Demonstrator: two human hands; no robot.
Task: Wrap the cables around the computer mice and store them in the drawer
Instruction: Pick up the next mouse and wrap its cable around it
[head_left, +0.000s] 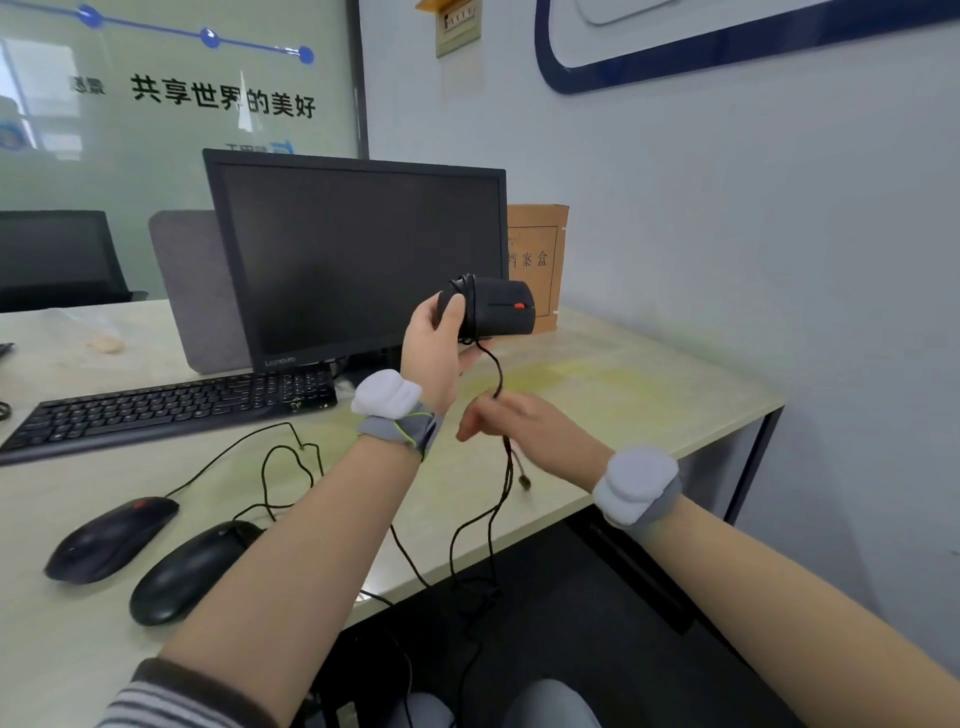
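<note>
My left hand (434, 345) holds a black mouse (501, 307) with a red scroll wheel up in front of the monitor. Several turns of its black cable (498, 374) are wound around its body. Below it, my right hand (511, 421) pinches the hanging cable, whose loose end loops down past the desk edge. Two more black mice lie on the desk at the lower left, one with a red wheel (111, 538) and one plain (195, 569), their cables trailing loose across the desk. No drawer is in view.
A black monitor (358, 260) and keyboard (171, 410) stand on the light desk (623, 395). A brown file box (537, 254) leans against the wall behind the held mouse. The desk's front edge runs diagonally below my arms, with dark floor beneath.
</note>
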